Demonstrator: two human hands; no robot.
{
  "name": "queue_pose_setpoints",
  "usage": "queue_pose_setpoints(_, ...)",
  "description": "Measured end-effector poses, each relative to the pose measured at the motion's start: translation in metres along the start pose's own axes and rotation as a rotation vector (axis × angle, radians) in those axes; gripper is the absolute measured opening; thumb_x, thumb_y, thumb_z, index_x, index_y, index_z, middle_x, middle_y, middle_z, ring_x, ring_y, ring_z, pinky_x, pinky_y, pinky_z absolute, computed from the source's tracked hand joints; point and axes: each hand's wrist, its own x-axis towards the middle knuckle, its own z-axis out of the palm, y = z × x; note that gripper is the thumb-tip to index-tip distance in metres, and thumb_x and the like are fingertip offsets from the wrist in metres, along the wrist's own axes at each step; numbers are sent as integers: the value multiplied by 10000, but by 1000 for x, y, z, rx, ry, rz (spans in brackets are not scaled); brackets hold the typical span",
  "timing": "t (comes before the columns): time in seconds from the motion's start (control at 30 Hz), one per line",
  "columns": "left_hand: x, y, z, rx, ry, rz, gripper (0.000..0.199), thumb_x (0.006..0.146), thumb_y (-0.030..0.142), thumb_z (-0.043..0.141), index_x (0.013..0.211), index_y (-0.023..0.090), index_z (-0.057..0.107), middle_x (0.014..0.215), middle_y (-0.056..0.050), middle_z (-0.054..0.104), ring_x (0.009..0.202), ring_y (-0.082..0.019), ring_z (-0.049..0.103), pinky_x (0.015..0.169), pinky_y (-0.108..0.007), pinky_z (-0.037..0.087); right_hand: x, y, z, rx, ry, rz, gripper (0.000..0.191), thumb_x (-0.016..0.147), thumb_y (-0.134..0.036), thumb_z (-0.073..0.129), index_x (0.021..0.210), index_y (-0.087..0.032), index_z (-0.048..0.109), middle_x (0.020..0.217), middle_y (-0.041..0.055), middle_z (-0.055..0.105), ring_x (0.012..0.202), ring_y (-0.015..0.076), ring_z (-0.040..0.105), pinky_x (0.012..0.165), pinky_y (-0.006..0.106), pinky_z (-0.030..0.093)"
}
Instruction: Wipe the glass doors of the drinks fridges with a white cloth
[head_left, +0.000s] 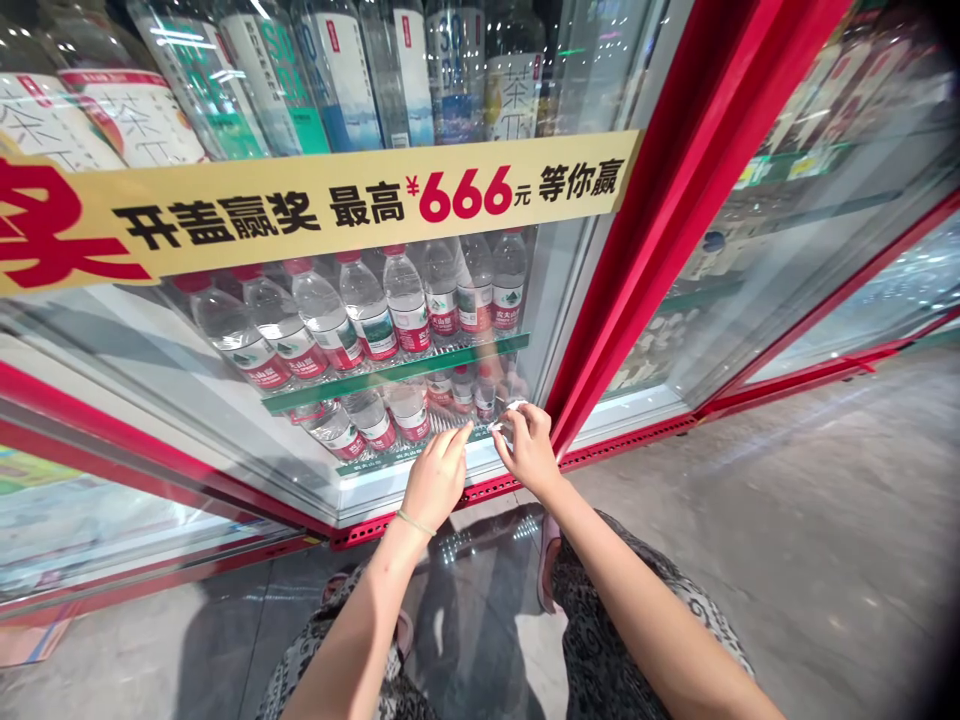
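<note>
Low at the glass door (555,300) of a drinks fridge, my right hand (531,450) is closed on a small crumpled white tissue (514,408), which shows around its fingertips. My left hand (436,475) is just to its left, fingers stretched forward, with nothing visible in them. Its fingertips are close to the lower glass; whether they touch it I cannot tell. A thin band (416,522) circles the left wrist. Behind the glass, red-capped water bottles (360,310) stand in rows on a green-edged shelf (405,372), with more bottles (379,428) on the level below.
A yellow banner (375,205) with red and black writing crosses the door. Larger labelled bottles (337,75) stand above it. Red frame posts (675,200) separate this door from another fridge section on the right. Grey tiled floor (825,520) lies below, with my feet near the base.
</note>
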Motion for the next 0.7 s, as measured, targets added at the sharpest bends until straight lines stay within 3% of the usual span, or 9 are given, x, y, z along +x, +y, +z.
queue_pose_setpoints(0.13, -1, 0, -1, 9, -2, -8, 525, 995, 127, 397, 1507, 238, 430, 1275, -108, 648, 1142, -231, 628, 997, -407, 557, 4, 10, -4, 49, 53, -1, 258, 958, -181, 490, 1163, -262, 625, 1199, 102, 569, 1167, 252, 540, 1031, 475, 497)
queue_pose_setpoints(0.3, 0, 0, -1, 11, 21, -2, 508, 996, 123, 405, 1493, 221, 446, 1263, -109, 651, 1144, -228, 627, 996, -398, 557, 2, 19, -5, 81, 224, 114, 368, 939, -163, 509, 1301, -229, 533, 1183, 118, 581, 1142, 252, 561, 981, 482, 528)
queue_pose_setpoints(0.43, 1, 1, -1, 23, 14, -1, 499, 999, 126, 408, 1487, 218, 454, 1261, -109, 656, 1133, -229, 635, 986, -401, 563, -3, 16, -2, 95, 170, 82, 303, 905, -132, 541, 1181, -236, 610, 1110, 85, 594, 1074, 221, 603, 927, 403, 564)
queue_pose_setpoints(0.6, 0, 1, -1, 14, 36, 17, 474, 1007, 129, 402, 1471, 193, 469, 1261, -118, 658, 1146, -221, 630, 1005, -393, 560, 0, 23, -8, 58, 201, 99, 252, 926, -155, 540, 1156, -215, 626, 1211, 118, 557, 1138, 241, 582, 969, 438, 551)
queue_pose_setpoints(0.7, 0, 1, -1, 22, 31, 20, 488, 1000, 121, 409, 1476, 208, 464, 1252, -109, 661, 1132, -217, 637, 992, -382, 564, -2, 25, -10, 35, 127, 43, 247, 921, -136, 524, 1117, -231, 639, 1163, 104, 603, 1102, 243, 594, 915, 413, 569)
